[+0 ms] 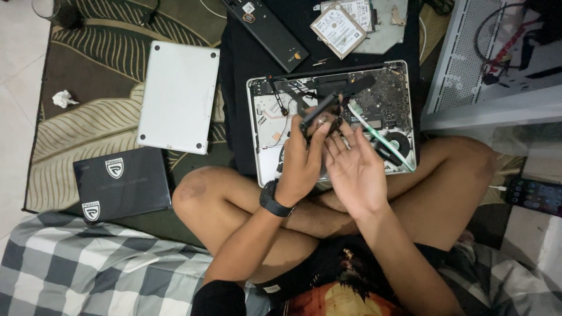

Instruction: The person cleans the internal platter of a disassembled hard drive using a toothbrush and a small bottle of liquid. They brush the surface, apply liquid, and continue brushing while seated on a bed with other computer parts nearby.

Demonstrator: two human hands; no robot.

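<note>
My left hand [301, 161] pinches a thin black part [319, 111] over the open laptop [269, 111]. My right hand [354, 167] is spread beside it. The part looks light and breakable; I'd hold its edges.

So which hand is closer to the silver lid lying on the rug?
The left hand. It is up over the open laptop, on the side where the silver lid lies. The right hand is beside it, further from the lid.

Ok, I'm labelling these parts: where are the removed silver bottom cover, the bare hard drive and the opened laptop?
silver bottom cover [177, 96], head view, middle of the panel.
hard drive [338, 30], head view, its labelled top face.
opened laptop [266, 114], head view, bare left bay.
</note>
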